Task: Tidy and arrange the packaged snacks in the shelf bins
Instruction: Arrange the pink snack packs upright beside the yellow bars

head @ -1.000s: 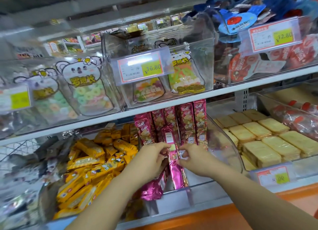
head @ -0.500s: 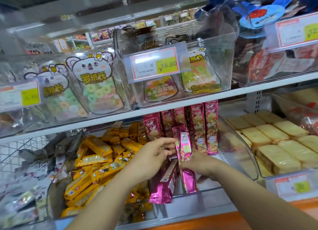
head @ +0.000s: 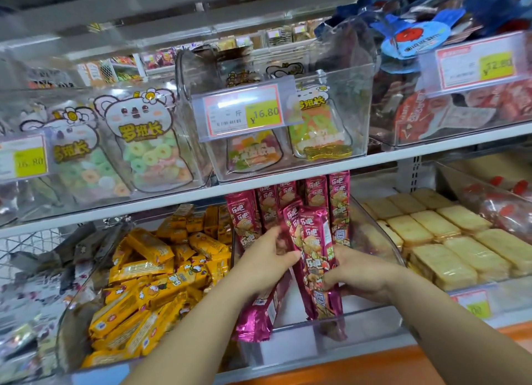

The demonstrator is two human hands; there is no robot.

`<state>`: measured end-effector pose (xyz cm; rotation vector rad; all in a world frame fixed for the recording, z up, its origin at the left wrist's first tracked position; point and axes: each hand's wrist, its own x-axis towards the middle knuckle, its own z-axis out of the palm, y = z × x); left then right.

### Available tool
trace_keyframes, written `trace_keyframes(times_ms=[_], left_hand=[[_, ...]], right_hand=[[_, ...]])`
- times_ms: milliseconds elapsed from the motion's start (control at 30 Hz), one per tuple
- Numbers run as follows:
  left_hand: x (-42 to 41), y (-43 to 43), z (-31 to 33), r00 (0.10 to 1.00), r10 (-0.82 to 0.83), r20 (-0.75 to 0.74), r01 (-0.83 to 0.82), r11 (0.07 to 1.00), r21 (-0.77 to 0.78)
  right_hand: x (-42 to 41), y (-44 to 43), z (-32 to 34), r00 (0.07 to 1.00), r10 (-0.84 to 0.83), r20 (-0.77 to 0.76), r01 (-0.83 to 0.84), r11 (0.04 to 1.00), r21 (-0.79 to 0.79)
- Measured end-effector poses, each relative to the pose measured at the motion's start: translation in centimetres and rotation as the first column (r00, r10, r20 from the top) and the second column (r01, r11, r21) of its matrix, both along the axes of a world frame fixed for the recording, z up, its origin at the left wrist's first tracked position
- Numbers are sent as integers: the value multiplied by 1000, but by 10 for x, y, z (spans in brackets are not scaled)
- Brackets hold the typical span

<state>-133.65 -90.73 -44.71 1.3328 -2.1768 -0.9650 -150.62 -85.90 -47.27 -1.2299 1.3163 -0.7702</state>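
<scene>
pink snack packs (head: 313, 258): long glossy foil sleeves, crimped ends, long axis near-upright | in clear plastic bin (head: 371, 312), lower shelf | left hand (head: 266, 265), right hand (head: 358, 272): both clamped on them

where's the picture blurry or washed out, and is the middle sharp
Head view: the far-left edge smears and the shelf lines bow from the wide lens; glare whitens the top of the 16.80 price tag and the clear bin; the centre is sharper, with the pink snack packs and both hands readable.
</scene>
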Motion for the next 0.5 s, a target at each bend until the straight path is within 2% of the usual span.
trace_keyframes(times_ms=[100,167,267,367,500], left_hand=[[-8,5,-2,1000,19,-4,-19,1000,-1],[-12,8,-2,1000,29,-3,-29,999,-29],[-14,8,-3,999,38,4,-38,999,-38],[-15,5,-7,999,36,-27,-35,999,14],[-18,2,-9,998,55,-7,-55,997,-49]], right_hand=[[-6,5,4,999,-8,-50,6,999,-46],[-13,5,9,990,-102,-97,85,982,-166],[-25,7,19,912,-301,-279,199,919,-340],[-21,12,23,864,-354,-358,189,887,-422],[-13,19,31,778,-449,-440,168,823,-542]])
